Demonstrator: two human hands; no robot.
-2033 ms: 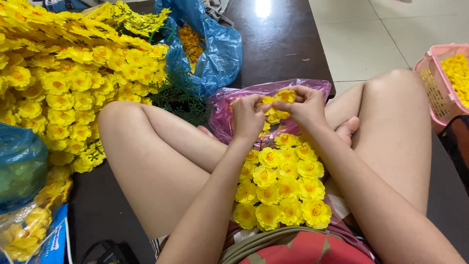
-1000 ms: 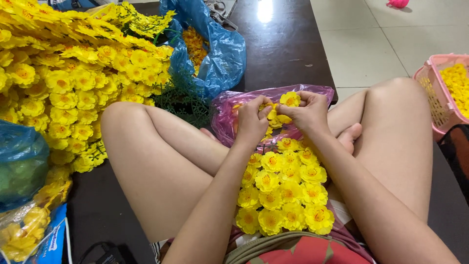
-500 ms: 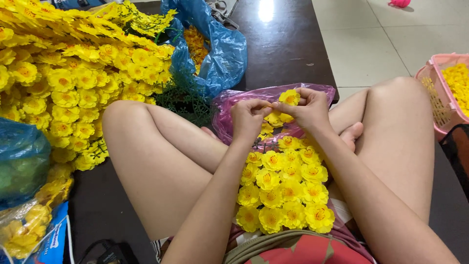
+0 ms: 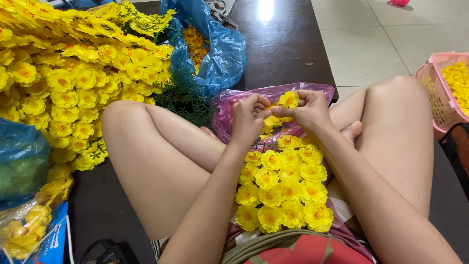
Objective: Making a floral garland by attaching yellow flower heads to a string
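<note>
I sit cross-legged with a cluster of yellow artificial flowers lying in my lap. My left hand and my right hand meet just above it, fingertips pinched together. My right hand's fingers grip one yellow flower head; my left hand pinches at its lower side, on a part too small to make out. Right behind both hands lies a pink plastic bag with more yellow flowers inside.
A big heap of yellow flowers fills the left side. A blue plastic bag with flowers and green stems sits behind my left knee. A pink basket of flowers stands far right. Another blue bag lies at left.
The hands have stayed together above the pink bag; the flower head between the fingers has risen slightly and turned. The view shifted a little.
</note>
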